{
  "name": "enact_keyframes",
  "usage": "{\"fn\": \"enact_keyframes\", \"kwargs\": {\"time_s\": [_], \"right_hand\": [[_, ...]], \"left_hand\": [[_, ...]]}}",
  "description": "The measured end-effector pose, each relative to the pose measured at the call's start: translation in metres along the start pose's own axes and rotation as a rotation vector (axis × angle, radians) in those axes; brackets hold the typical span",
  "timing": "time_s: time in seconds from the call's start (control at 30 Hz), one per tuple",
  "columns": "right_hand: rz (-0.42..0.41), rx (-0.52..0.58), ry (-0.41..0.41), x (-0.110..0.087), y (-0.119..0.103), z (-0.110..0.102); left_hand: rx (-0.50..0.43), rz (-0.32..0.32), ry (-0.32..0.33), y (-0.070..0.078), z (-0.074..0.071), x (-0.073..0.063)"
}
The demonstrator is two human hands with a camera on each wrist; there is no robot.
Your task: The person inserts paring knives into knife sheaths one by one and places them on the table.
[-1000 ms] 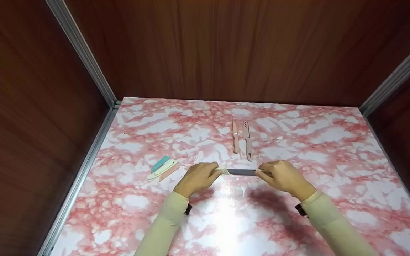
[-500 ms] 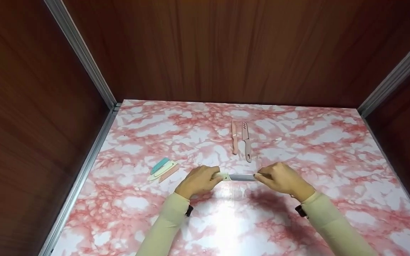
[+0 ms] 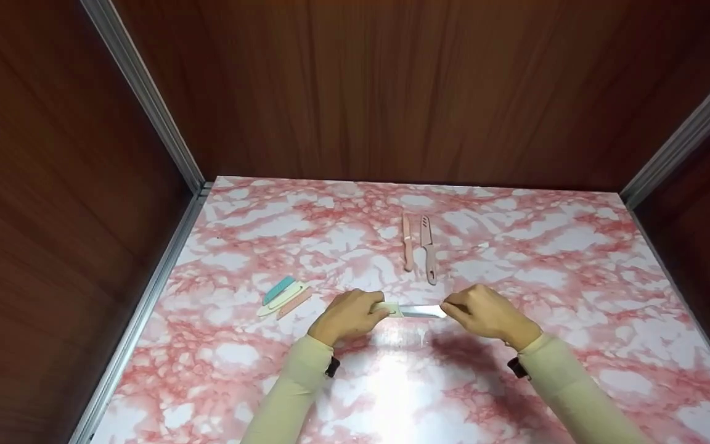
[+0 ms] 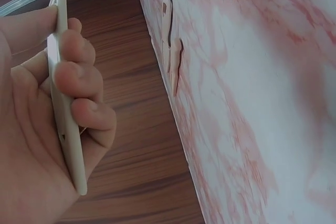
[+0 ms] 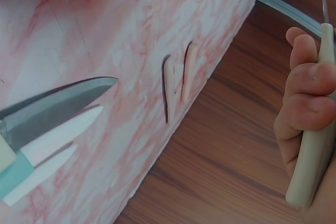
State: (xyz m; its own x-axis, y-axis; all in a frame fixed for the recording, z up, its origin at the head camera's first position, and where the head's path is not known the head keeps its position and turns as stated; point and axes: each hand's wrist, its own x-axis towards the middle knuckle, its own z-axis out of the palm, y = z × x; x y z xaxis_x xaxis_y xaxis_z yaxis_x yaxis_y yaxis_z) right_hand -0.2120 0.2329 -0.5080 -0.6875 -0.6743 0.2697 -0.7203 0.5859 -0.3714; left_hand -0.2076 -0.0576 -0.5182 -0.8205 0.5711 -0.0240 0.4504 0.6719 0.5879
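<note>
My left hand (image 3: 349,316) grips a flat cream sheath (image 3: 390,309), fingers curled along it in the left wrist view. Facing it, my right hand (image 3: 483,310) holds a knife by its cream handle (image 5: 311,166). The knife's bright blade (image 3: 421,311) spans the space between the hands, level above the table. Its far end meets the sheath's slanted mouth; how deep it sits inside is hidden. Left of my left hand lie flat pieces that look like sheaths: a teal one (image 3: 278,290), a cream one (image 3: 286,298) and a pink one (image 3: 294,303).
Beyond the hands, a pink knife (image 3: 408,253) and a pinkish-beige knife (image 3: 430,262) lie side by side on the marbled table (image 3: 232,354). Low in the right wrist view lie a grey blade (image 5: 58,111) and a teal-handled knife (image 5: 13,171). Brown panels (image 3: 361,92) enclose the table.
The knife's blade has turned from dark grey to bright as its angle shifted. Both hands have come slightly nearer the body with knife and sheath. The things on the table have stayed put.
</note>
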Motion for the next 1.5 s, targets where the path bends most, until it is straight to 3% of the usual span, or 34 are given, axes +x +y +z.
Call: {"fn": "enact_keyframes", "kwargs": {"time_s": [0.37,0.63,0.87,1.5], "right_hand": [[-0.007,0.058,0.011,0.0,0.011,0.006],[0.02,0.075,-0.012,0.0,0.011,0.009],[0.017,0.06,-0.017,0.001,0.01,0.009],[-0.02,0.05,-0.03,0.01,0.006,0.006]], "left_hand": [[0.131,0.006,0.015,0.01,-0.002,0.011],[0.136,0.018,0.031,0.013,0.003,0.014],[0.113,0.018,0.004,0.014,0.004,0.016],[0.14,0.04,0.051,0.014,0.002,0.016]]}}
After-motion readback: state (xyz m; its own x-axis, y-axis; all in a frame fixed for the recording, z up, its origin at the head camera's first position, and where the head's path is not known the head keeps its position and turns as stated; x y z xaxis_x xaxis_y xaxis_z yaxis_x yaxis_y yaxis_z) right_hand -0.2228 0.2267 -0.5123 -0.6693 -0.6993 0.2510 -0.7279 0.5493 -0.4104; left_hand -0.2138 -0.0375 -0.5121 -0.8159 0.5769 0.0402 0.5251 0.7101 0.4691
